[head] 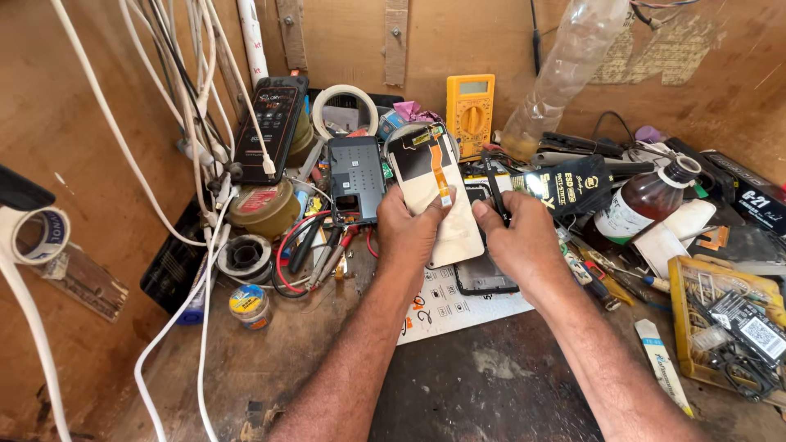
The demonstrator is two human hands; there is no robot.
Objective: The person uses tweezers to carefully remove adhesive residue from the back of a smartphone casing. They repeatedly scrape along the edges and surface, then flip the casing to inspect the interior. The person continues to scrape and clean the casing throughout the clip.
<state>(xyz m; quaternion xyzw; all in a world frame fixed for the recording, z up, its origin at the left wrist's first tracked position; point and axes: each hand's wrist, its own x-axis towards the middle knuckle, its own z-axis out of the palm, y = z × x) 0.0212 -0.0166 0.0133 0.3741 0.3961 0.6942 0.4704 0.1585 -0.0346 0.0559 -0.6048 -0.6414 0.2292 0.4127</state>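
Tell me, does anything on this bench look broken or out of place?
The phone screen panel held by the left hand and right hand is off its phone, its orange ribbon cable bare. An opened phone body lies behind it. A clear plastic bottle leans tilted against the wall.

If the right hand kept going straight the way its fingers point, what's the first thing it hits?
Probably the yellow multimeter leaning on the back wall. The right hand points up and slightly left with black tweezers; depth is unclear.
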